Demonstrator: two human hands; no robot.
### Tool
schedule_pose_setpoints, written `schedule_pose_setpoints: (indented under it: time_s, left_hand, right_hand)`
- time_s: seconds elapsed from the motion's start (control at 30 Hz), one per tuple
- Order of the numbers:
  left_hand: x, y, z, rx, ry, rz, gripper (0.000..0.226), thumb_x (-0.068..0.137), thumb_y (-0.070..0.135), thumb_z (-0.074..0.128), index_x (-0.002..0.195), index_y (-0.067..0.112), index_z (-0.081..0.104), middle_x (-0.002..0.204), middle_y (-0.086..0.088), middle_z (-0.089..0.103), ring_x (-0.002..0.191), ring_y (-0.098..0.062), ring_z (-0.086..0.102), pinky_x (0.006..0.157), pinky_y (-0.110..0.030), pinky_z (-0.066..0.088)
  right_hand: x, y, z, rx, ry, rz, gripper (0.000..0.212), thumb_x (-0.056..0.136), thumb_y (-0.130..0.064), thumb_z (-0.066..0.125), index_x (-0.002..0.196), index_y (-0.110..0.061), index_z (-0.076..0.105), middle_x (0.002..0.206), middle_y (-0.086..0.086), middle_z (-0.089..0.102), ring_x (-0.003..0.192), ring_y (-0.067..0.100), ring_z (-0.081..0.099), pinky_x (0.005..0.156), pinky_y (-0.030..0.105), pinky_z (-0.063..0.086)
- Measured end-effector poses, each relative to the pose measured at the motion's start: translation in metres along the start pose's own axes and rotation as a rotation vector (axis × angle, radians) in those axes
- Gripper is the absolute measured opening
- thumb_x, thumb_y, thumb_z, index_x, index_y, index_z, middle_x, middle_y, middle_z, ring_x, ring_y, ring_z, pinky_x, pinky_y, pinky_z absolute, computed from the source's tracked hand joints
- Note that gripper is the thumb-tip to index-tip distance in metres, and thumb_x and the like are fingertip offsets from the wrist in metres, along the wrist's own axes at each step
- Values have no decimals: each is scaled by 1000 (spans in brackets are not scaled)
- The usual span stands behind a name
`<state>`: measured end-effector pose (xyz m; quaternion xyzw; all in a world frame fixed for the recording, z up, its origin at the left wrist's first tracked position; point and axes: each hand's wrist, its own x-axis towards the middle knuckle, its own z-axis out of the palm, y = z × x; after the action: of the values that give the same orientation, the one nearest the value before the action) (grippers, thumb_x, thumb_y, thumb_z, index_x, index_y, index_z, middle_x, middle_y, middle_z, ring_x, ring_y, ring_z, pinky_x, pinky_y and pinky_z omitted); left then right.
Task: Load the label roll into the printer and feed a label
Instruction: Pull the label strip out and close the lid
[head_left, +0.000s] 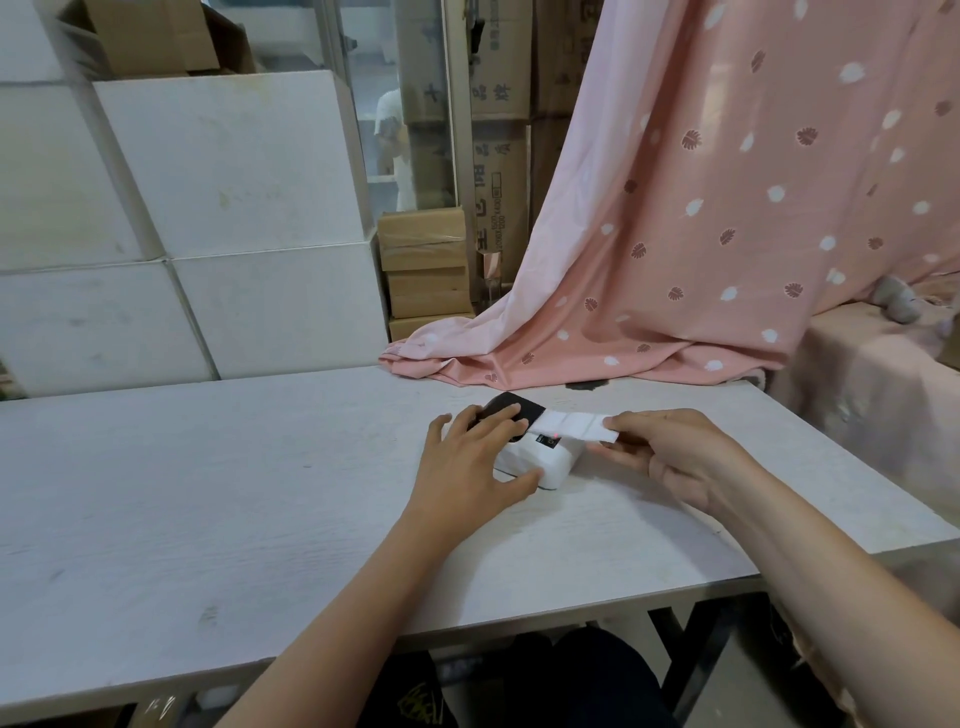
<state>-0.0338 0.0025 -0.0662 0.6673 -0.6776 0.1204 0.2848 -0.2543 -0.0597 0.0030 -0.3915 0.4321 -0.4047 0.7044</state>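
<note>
Head view looks down on a white table where a small white printer sits near the far right side. Left hand lies flat over the printer, fingers spread across its black lid, thumb pressed against the near side, so it steadies the body without closing round it. Right hand reaches in from the right, palm turned inward, thumb and forefinger pinching the free end of a white label strip that runs out from under the lid. Pink patterned cloth hangs behind.
</note>
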Motion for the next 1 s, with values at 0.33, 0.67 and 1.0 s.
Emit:
schedule_pose_setpoints:
  time_s: [0.33,0.67,1.0]
  left_hand:
    - [-6,6,-4,-20,-74,-30,73,78,74,49,140,35,46,158,16,37,143,-22,33,116,-43,28]
    - [-4,1,-2,-147,-15,-183,68,81,70,55,138,36,41,133,4,35,121,-17,41,100,-37,38]
    - [1,-11,-8,-610,-43,-392,54,91,43,64,142,34,46,136,4,45,111,-11,59,101,-30,50]
  right_hand:
    - [9,10,-2,80,-101,-76,23,101,-5,52,104,11,68,109,32,71,93,38,70,91,53,61]
    - [31,38,16,-578,13,-323,19,89,-10,59,96,-6,76,82,10,74,70,18,63,68,32,53]
    - [31,55,28,-611,42,-413,13,94,-15,67,103,-17,74,106,2,73,92,20,69,80,31,56]
